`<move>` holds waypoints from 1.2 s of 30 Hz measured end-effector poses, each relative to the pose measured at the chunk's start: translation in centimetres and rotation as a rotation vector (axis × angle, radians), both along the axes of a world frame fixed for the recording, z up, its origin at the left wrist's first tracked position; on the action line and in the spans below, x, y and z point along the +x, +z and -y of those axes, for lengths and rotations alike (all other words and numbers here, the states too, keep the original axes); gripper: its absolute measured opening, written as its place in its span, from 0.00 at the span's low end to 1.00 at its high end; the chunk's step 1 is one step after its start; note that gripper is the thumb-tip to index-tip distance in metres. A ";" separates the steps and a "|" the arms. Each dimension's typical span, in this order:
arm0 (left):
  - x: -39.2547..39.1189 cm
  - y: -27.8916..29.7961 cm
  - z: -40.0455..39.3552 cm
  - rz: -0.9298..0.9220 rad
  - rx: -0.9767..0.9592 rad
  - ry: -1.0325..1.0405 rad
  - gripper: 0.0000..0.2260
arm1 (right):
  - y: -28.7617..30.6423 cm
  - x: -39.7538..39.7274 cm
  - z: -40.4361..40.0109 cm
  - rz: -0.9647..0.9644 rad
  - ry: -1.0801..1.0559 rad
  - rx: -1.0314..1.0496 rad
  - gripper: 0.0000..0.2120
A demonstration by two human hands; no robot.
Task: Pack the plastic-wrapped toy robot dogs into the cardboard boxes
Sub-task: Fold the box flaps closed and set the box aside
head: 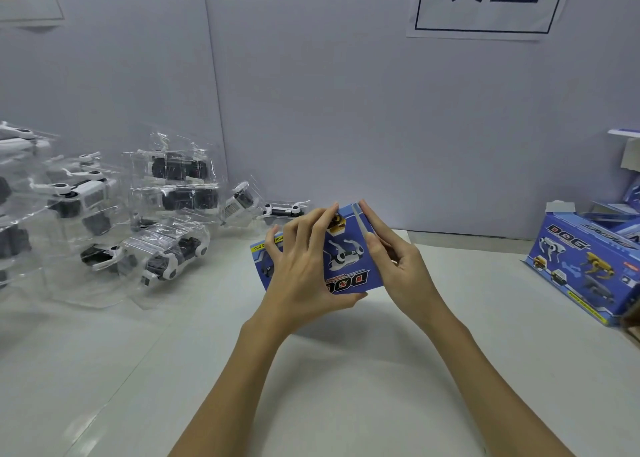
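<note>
Many plastic-wrapped toy robot dogs [162, 255] lie piled far left on the table [346, 370]: light, slippery film over fragile legs, so grip bodies. Both hands hold a blue cardboard box [346, 266] centrally; left hand [304, 269] fingers clamp its face, right hand [398, 266] pinches its thin, crushable edge.

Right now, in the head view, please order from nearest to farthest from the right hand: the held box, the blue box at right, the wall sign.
1. held box, in both hands, centre
2. blue box, table's right edge
3. wall sign, high on the wall
</note>
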State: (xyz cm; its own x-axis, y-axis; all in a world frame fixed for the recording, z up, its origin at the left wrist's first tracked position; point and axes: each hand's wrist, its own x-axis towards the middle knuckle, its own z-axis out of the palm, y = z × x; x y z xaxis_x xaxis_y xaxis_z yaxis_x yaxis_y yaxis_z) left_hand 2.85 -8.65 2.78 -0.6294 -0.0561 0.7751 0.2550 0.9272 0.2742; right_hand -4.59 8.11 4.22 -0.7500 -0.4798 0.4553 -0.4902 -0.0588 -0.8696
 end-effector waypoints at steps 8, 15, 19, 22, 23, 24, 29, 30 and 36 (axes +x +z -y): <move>0.0 -0.2 -0.5 -0.027 -0.012 0.029 0.52 | -0.1 0.1 0.1 0.020 0.014 -0.003 0.22; -0.1 -0.3 -0.2 -0.027 0.029 -0.028 0.51 | 0.1 -0.4 -0.5 -0.036 -0.012 0.106 0.22; -0.1 -0.3 -0.5 -0.040 0.015 0.000 0.51 | -0.4 0.0 0.0 -0.034 -0.019 0.061 0.21; -0.1 -0.4 -0.7 -0.048 0.014 0.002 0.51 | -0.5 0.5 0.7 0.023 0.022 0.005 0.21; -0.1 -0.3 -0.6 -0.047 0.010 0.000 0.51 | -0.5 0.5 0.7 0.031 0.030 0.001 0.22; -0.1 -0.3 -0.6 -0.044 0.001 0.001 0.51 | -0.5 0.4 0.7 0.035 0.036 0.005 0.23; -0.2 -0.4 -0.5 -0.044 -0.018 0.004 0.52 | -0.5 0.8 0.7 0.046 0.073 0.002 0.25; -0.2 -0.4 -0.3 -0.044 -0.017 0.002 0.52 | -0.4 0.9 0.7 0.047 0.076 -0.004 0.25; -0.3 -0.3 -0.6 -0.015 0.014 -0.027 0.52 | -0.1 0.6 0.0 0.145 0.158 -0.023 0.26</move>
